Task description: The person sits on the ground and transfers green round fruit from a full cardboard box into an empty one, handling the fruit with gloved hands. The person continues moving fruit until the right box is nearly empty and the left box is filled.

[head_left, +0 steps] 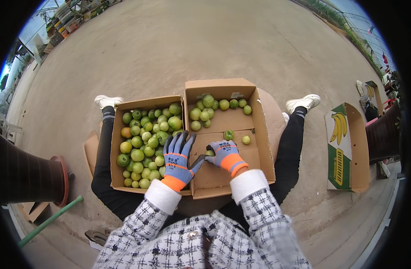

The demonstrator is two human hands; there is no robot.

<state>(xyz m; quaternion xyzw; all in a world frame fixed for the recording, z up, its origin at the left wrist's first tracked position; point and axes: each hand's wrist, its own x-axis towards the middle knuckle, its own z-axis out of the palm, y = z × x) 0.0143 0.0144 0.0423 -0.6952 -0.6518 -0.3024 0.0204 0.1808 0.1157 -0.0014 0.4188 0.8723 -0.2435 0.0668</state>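
Two open cardboard boxes stand side by side between my legs. Green tomatoes [145, 148], a few tinged yellow or orange, fill the left box [147, 101]. In the right box [263, 134] several tomatoes cluster at the far left, and a few lie along the far side and middle. My left hand [179, 158], in a blue-grey glove with an orange cuff, is over the boxes' shared edge, fingers stretched and thumb apart, holding nothing visible. My right hand [224, 154], gloved alike, curls low in the right box around a small green tomato [210, 153], mostly hidden by the fingers.
A cardboard carton with a banana print [342, 148] stands on the floor to the right. Large dark plant pots [30, 166] flank me, and a green pole [51, 222] slants at the lower left. Crates and stacked goods [69, 20] line the far left.
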